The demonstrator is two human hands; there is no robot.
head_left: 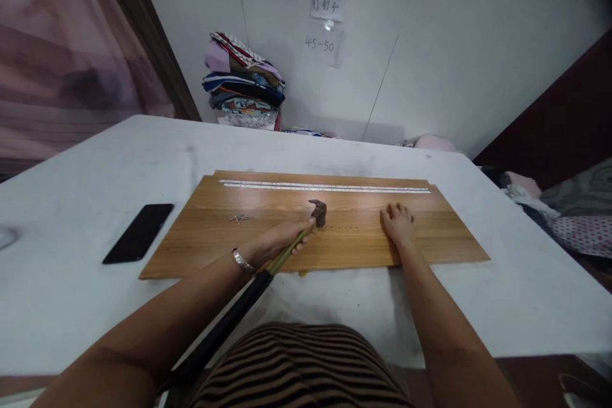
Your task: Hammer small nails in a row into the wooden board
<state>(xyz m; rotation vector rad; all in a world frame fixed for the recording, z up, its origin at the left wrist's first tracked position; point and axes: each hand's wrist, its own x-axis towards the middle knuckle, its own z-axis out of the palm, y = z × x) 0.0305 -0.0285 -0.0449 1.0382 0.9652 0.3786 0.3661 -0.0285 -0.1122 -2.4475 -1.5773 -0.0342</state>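
Observation:
My left hand (289,234) is closed around a claw hammer (285,255), high on its handle just below the head. The hammer's rusty head is over the middle of a brown wooden board (191,242), and its long black grip runs back toward my body. From the head, a short row of small dark dots (345,227), perhaps nail heads, extends to the right. My right hand (400,222) lies on the right part of the board with its fingers spread and nothing in it. Several loose nails (240,218) lie on the board's left part.
Two white marked strips (325,188) run along the board's far edge. A black phone (138,233) lies left of the board on the white table (526,293). Folded clothes (246,83) are stacked at the back against the wall. More fabric (578,233) lies beyond the table's right edge.

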